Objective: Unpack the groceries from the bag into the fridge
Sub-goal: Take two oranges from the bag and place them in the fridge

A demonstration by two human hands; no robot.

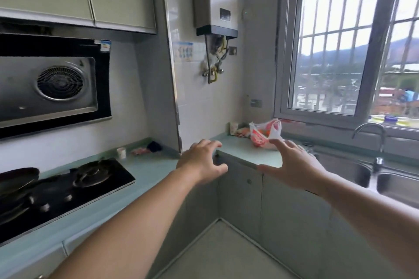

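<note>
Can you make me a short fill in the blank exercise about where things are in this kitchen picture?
1. The plastic bag sits on the counter below the ____.
2. Both the left hand and the right hand hold ____.
3. The gas stove lies to the ____ of the hands.
4. The faucet stands over the ____.

Missing words: window; nothing; left; sink

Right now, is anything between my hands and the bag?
Nothing visible. Both the left hand and right hand are open, short of the bag, with only bare counter between. The right hand's fingertips overlap its lower edge.
</note>
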